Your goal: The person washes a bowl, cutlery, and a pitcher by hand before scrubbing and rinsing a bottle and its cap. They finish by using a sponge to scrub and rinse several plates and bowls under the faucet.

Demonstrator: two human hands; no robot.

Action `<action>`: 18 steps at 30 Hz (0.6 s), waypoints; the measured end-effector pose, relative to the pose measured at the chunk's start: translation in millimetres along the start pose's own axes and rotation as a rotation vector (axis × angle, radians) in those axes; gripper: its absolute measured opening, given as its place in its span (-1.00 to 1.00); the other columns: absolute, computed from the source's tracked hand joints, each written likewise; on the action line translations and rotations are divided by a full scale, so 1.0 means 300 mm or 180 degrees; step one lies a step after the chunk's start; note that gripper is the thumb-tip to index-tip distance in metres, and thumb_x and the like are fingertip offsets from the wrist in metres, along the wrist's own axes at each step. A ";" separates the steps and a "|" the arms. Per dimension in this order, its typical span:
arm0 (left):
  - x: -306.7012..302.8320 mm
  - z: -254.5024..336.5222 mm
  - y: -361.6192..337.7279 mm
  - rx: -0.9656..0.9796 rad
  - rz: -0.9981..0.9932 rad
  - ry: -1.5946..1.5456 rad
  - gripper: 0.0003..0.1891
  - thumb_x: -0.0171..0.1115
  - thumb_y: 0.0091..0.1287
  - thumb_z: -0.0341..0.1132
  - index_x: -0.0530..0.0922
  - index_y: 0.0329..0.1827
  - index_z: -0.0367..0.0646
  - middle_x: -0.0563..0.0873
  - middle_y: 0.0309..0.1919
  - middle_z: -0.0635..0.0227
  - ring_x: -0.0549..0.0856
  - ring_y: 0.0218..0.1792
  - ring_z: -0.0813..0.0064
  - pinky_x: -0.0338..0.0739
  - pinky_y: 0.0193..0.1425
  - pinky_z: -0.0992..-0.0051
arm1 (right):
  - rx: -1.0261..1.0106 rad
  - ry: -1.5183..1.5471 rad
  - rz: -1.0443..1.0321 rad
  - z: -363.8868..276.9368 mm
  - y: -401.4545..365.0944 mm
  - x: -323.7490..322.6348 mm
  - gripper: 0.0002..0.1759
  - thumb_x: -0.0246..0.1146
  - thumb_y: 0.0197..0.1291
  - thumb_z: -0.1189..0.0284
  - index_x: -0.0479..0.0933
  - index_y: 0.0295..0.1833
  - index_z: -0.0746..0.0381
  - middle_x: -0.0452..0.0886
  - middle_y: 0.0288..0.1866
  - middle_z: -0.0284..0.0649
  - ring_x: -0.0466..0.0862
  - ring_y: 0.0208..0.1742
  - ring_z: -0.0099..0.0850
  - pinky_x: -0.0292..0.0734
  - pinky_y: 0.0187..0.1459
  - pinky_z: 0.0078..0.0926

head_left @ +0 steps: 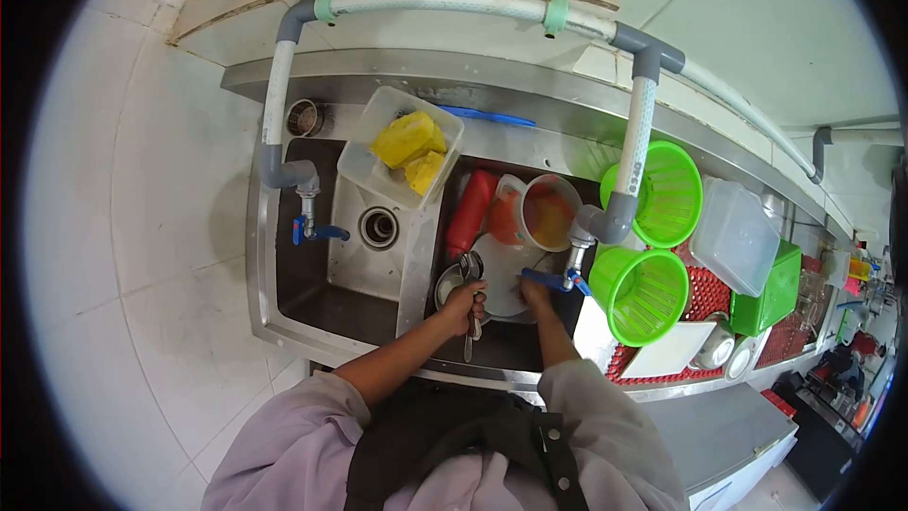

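We find a steel double sink [416, 265], with two green baskets [672, 191] on its right, over a red mat [706, 295] whose open mesh probably lets water drain. A clear tub [357, 167] sits at the far side near the divider, apparently keeping its yellow sponges [409, 140] together. In the right basin we note a pale round dish [499, 276] nearest the hands, a jug [551, 213] beyond it and a red bottle [470, 212] to the left. The left hand [463, 309] has its fingers closed round metal utensils [470, 267], held in a bunch over the basin's near left part, presumably so that one grip controls them all. The right hand [536, 294] is by the dish and the blue tap lever [543, 278]; we cannot tell whether its fingers grip either.
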State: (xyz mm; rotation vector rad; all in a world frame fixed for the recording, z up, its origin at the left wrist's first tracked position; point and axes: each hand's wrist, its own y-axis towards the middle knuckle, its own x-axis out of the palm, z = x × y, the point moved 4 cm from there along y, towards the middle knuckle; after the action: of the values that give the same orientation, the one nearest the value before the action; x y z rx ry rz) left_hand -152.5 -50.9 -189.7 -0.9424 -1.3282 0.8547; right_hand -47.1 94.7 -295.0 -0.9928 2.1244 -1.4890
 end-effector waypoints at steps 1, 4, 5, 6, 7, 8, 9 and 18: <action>-0.015 -0.010 0.029 0.0132 0.0154 -0.0001 -0.83 0.23 0.28 -0.20 0.44 -0.20 0.00 0.37 -0.56 0.54 0.27 -0.67 0.67 0.19 -0.60 0.59 | 0.0142 0.0253 -0.0060 -0.009 -0.035 -0.003 -0.86 0.19 0.25 0.33 0.50 -0.19 0.17 0.48 -0.48 -0.36 0.44 -0.58 -0.57 0.28 -0.56 -0.55; -0.031 -0.031 0.075 0.0337 0.0411 0.0227 -0.79 0.25 0.27 -0.18 0.48 -0.12 0.00 0.45 -0.45 0.49 0.27 -0.67 0.67 0.19 -0.60 0.60 | 0.0182 0.0520 -0.0624 -0.056 -0.306 0.065 -0.90 0.16 0.28 0.39 0.52 -0.21 0.18 0.47 -0.53 -0.41 0.46 -0.55 -0.59 0.36 -0.49 -0.61; -0.034 -0.038 0.097 0.0298 0.0382 0.0368 -0.70 0.27 0.27 -0.09 0.49 -0.03 0.00 0.53 -0.31 0.46 0.28 -0.68 0.68 0.18 -0.60 0.62 | 0.0170 0.0511 -0.0606 -0.078 -0.396 0.074 -0.90 0.16 0.28 0.39 0.52 -0.21 0.18 0.47 -0.53 -0.41 0.46 -0.55 -0.59 0.36 -0.49 -0.61; -0.018 -0.032 0.090 0.0307 0.0352 0.0372 -0.70 0.27 0.27 -0.09 0.49 -0.03 0.00 0.53 -0.31 0.46 0.28 -0.68 0.68 0.18 -0.60 0.62 | 0.0118 0.0485 -0.0847 -0.103 -0.479 0.093 -0.90 0.14 0.30 0.39 0.51 -0.23 0.18 0.44 -0.55 -0.44 0.45 -0.55 -0.60 0.34 -0.50 -0.62; 0.015 -0.026 0.075 0.0186 0.0167 0.0407 -0.66 0.27 0.27 -0.04 0.50 -0.01 0.00 0.55 -0.26 0.46 0.28 -0.67 0.69 0.18 -0.60 0.64 | 0.0053 0.0459 -0.1087 -0.117 -0.535 0.106 -0.88 0.13 0.32 0.39 0.51 -0.25 0.18 0.41 -0.56 -0.47 0.43 -0.56 -0.61 0.33 -0.50 -0.63; 0.049 -0.026 0.059 0.0062 -0.0028 0.0447 -0.61 0.28 0.27 0.01 0.50 0.01 0.00 0.57 -0.22 0.46 0.28 -0.67 0.70 0.17 -0.60 0.65 | 0.0006 0.0451 -0.1061 -0.119 -0.564 0.099 -0.88 0.13 0.32 0.39 0.51 -0.25 0.18 0.41 -0.56 -0.47 0.43 -0.56 -0.61 0.33 -0.50 -0.63; 0.088 -0.019 0.029 0.0134 -0.0268 0.0563 -0.61 0.25 0.29 0.09 0.50 -0.06 -0.01 0.64 -0.23 0.50 0.29 -0.65 0.70 0.15 -0.57 0.66 | 0.0014 0.0315 -0.1166 -0.120 -0.593 0.096 -0.86 0.13 0.33 0.37 0.51 -0.28 0.18 0.39 -0.56 -0.49 0.40 -0.57 -0.63 0.32 -0.50 -0.63; 0.188 -0.036 -0.030 0.0627 -0.0679 0.0686 -0.73 0.15 0.39 -0.04 0.51 -0.13 -0.05 0.67 -0.30 0.48 0.37 -0.56 0.67 0.30 -0.50 0.61 | -0.0654 -0.0695 -0.0963 -0.090 -0.678 0.083 -0.67 0.10 0.36 0.23 0.55 -0.37 0.21 0.42 -0.58 -0.42 0.40 -0.57 -0.58 0.36 -0.49 -0.58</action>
State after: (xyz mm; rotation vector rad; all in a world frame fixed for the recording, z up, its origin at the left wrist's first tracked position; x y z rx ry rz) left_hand -138.0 -3.6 -159.4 -0.7033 -1.1137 0.6847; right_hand -12.8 54.7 -95.2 -1.5342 2.0664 -1.2332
